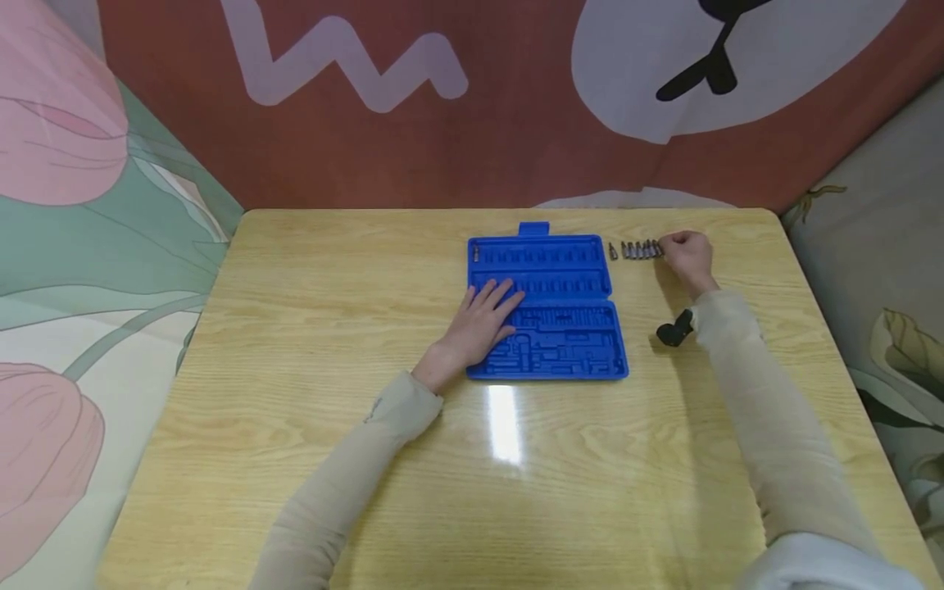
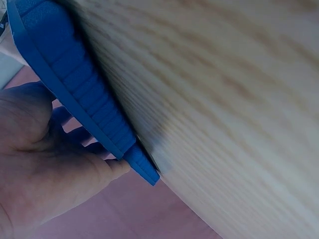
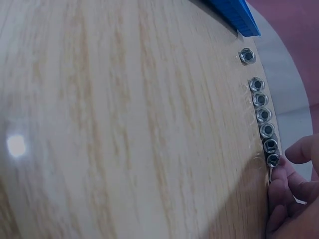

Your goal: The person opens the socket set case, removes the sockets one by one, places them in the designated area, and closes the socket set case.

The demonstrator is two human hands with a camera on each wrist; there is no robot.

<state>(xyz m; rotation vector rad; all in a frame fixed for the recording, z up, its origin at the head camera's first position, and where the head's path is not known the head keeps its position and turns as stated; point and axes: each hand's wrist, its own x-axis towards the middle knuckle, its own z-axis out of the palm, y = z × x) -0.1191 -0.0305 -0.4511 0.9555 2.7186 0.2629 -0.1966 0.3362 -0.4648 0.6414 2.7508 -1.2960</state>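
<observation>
A blue plastic tool case (image 1: 546,303) lies unfolded on the table, with moulded slots in both halves. My left hand (image 1: 483,324) rests on its left side, fingers straight and spread; in the left wrist view the palm (image 2: 50,164) is beside the case's edge (image 2: 79,104). One small metal bit socket (image 1: 475,253) sits in the upper-left slot. Right of the case stands a row of several bit sockets (image 1: 638,250), square holes showing in the right wrist view. With curled fingers, my right hand (image 1: 689,258) pinches at the row's right end, partly hiding the last socket.
A single bit socket (image 1: 613,251) stands between the case and the row. The wooden table (image 1: 332,295) meets a printed reddish cloth wall (image 1: 509,156) at the back. A black wrist device (image 1: 674,329) is at the right sleeve.
</observation>
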